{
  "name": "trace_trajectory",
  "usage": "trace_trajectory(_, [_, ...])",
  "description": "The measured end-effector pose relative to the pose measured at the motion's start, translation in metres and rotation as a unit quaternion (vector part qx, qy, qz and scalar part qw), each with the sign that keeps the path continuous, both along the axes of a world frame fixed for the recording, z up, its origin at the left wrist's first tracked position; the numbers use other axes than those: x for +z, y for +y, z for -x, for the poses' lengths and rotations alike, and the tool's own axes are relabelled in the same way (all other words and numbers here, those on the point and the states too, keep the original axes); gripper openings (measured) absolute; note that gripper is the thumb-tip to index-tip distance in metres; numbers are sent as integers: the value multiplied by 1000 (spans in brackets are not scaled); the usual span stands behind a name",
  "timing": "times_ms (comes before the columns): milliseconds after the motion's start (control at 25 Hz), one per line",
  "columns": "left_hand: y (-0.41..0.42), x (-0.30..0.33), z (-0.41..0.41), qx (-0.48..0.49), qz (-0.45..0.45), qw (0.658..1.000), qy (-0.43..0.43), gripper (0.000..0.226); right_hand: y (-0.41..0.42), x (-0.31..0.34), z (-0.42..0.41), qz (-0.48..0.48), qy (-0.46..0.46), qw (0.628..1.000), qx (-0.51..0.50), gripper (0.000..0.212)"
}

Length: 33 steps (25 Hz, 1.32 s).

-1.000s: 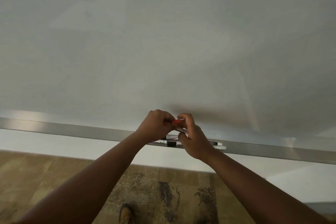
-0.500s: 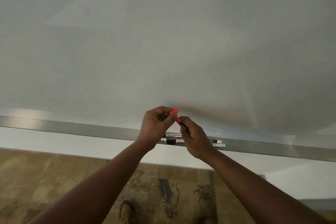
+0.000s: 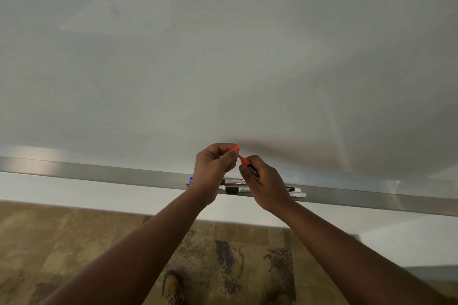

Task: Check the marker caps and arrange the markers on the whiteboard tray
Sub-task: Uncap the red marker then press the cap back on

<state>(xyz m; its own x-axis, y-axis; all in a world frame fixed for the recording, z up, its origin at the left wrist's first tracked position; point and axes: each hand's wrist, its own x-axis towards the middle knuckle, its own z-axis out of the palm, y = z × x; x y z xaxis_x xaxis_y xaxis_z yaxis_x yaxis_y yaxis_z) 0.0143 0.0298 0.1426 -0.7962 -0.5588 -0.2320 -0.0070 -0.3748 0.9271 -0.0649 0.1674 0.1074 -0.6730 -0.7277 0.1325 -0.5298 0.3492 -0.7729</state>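
Whiteboard (image 3: 223, 57) fills the view, tray (image 3: 99, 172) below. Your right hand (image 3: 266, 187) grips a red marker (image 3: 249, 166), label unreadable, uncapped; your left hand (image 3: 213, 168) pinches its red cap (image 3: 234, 148), just apart. More markers (image 3: 235, 190) lie in the tray.

A long metal tray (image 3: 104, 173) runs along the bottom edge of the whiteboard (image 3: 223, 57). On it lie two white markers (image 3: 235, 190) side by side, lengthwise, partly hidden by hands. Left of them a purple marker (image 3: 190, 180) peeks out.
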Motion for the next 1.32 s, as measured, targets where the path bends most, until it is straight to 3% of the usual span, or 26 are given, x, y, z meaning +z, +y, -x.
trace_trajectory(200, [-1,4,0,-14,-53,998,16,15,0,-3,1,5,-5,1000,6,15])
trace_trajectory(360, [1,-7,-1,-35,-6,999,16,23,-2,-4,2,3,-12,1000,13,7])
trace_trajectory(600, [0,-5,2,-23,1,999,28,7,-2,-1,5,-29,29,999,2,9])
trace_trajectory(840, [1,-11,-1,-38,77,996,-15,9,-5,5,4,-56,84,995,-14,8])
trace_trajectory(1040, [-14,-11,3,-115,96,980,-131,11,-6,12,5,-166,202,964,-44,41])
trace_trajectory(1320, [-27,4,16,-235,85,947,-200,2,-20,25,9,-291,230,927,-51,65])
